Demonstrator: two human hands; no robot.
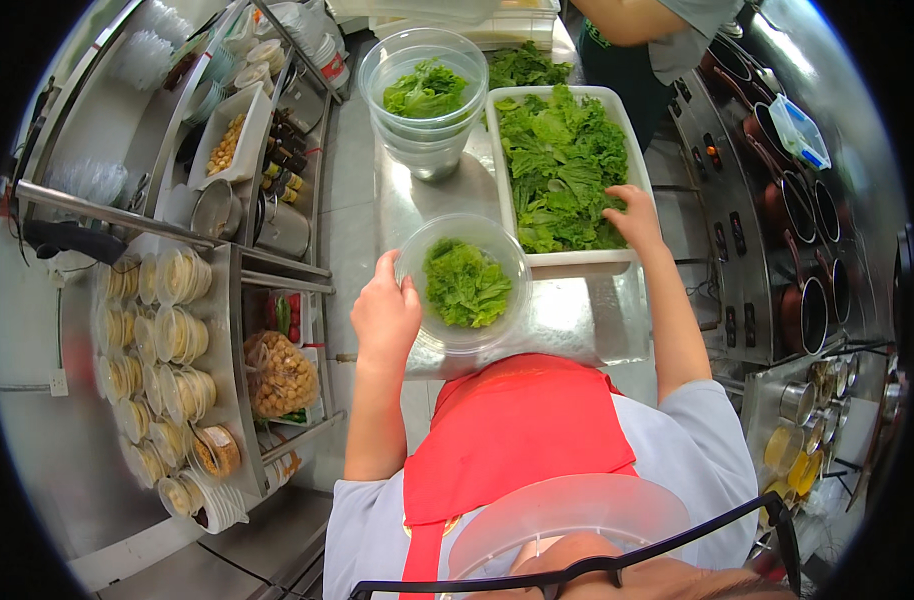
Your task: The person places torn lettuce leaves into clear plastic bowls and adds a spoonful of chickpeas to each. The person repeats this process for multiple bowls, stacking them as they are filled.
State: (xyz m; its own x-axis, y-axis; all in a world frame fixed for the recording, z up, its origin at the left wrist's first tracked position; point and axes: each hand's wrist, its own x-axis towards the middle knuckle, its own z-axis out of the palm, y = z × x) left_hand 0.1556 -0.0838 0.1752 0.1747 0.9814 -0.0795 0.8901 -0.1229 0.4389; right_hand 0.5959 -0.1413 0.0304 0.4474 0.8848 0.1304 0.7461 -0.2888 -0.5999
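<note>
My left hand (386, 311) is closed on the left rim of a round clear plastic bowl (514, 262), near the table's front edge. Green lettuce leaves (466, 283) lie in the middle of this bowl. At the right side of a white rectangular tray (567, 258), my right hand (636, 219) reaches over the rim, its thumb and fingers apart. Their tips touch the heaped lettuce (560, 165) there. A tall stack of clear bowls (423, 140) stands behind the held bowl, with more leaves in the top one.
The metal table (587, 318) carries the tray and bowls. Shelves on the left hold lidded cups (185, 338) and a bag of round brown pieces (280, 374). Pans (804, 313) line the stove on the right. Another person's arm (627, 18) shows at the far end.
</note>
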